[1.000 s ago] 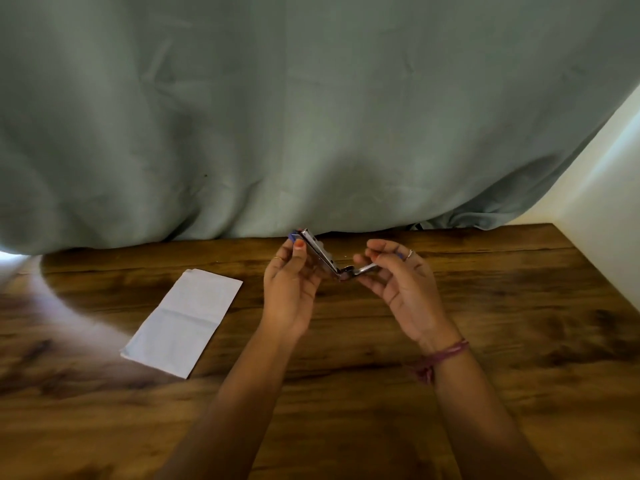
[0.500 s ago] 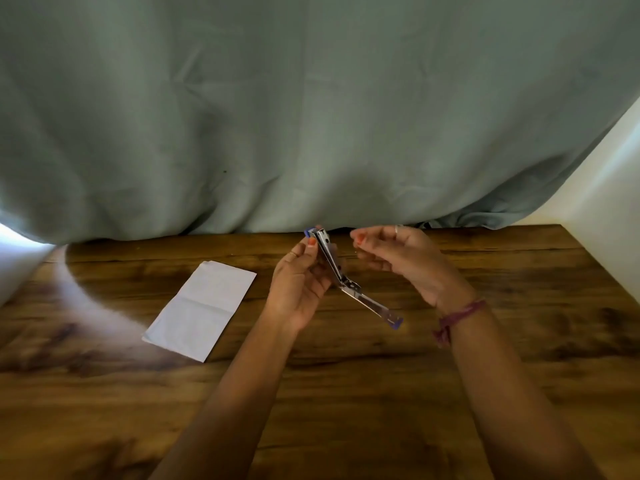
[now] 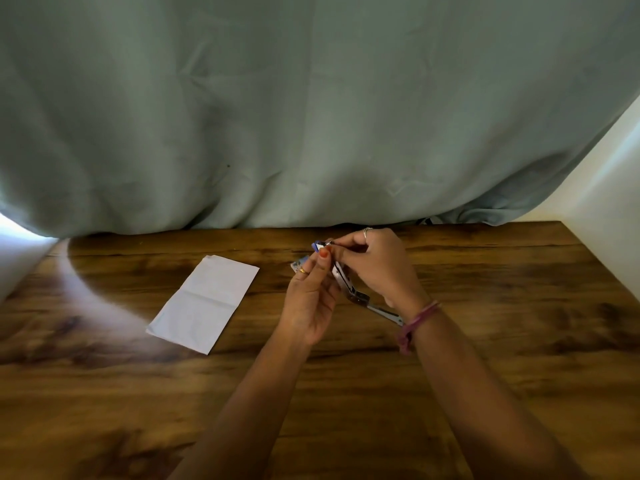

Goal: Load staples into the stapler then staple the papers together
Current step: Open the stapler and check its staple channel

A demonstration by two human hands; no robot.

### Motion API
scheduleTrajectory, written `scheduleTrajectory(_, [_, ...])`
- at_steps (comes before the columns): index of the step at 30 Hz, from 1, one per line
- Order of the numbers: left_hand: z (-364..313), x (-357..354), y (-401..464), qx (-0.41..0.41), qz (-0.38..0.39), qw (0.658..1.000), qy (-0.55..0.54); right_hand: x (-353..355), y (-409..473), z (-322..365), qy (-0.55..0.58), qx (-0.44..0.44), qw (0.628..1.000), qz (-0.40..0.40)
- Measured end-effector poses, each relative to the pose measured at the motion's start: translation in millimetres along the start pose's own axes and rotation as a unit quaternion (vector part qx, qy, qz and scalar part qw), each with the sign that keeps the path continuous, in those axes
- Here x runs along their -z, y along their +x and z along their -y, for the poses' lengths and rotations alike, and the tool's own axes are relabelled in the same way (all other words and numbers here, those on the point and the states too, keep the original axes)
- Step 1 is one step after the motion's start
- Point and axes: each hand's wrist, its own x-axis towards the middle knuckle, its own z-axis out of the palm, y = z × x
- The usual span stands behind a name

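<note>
Head view shows a grey-green curtain [image 3: 311, 109] hanging behind the wooden table [image 3: 485, 375], folded white papers [image 3: 204, 303] lying flat to my left, well apart from my hands. Above the table, my left hand [image 3: 311, 299] grips the stapler [image 3: 346, 282], swung open, metal with blue ends, its lower arm partly hidden by my right wrist. My right hand [image 3: 381, 268] pinches at its upper end; what those fingers hold is too small to tell.

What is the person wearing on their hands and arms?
Both forearms are bare, with no sleeves showing. The left hand has orange-red polish on its thumbnail and a gold ring. The right hand wears a silver ring, and a maroon thread band is tied round its wrist.
</note>
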Motion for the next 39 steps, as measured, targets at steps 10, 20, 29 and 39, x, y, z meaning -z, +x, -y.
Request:
scheduleTrajectory(10, [-9.3, -4.9, 6.1, -0.001, 0.007, 0.999, 0.038, 11.8, 4.8, 5.6, 0.012, -0.022, 0.999, 0.048])
scheduleTrajectory(20, [1.0, -12.9, 12.6, -0.011, -0.066, 0.997, 0.028, -8.8, 1.9, -0.3, -0.198, 0.064, 0.978, -0.025])
scheduleTrajectory(29, [-9.0, -15.8, 17.1, -0.041, -0.055, 0.991, -0.118, -0.1, -5.8, -0.8, 0.139, 0.043, 0.989, -0.023])
scheduleTrajectory(39, [-19.3, -24.4, 14.1, -0.123, -0.059, 0.968, -0.209, 36.6, -18.6, -18.7, 0.020, 0.046, 0.998, -0.043])
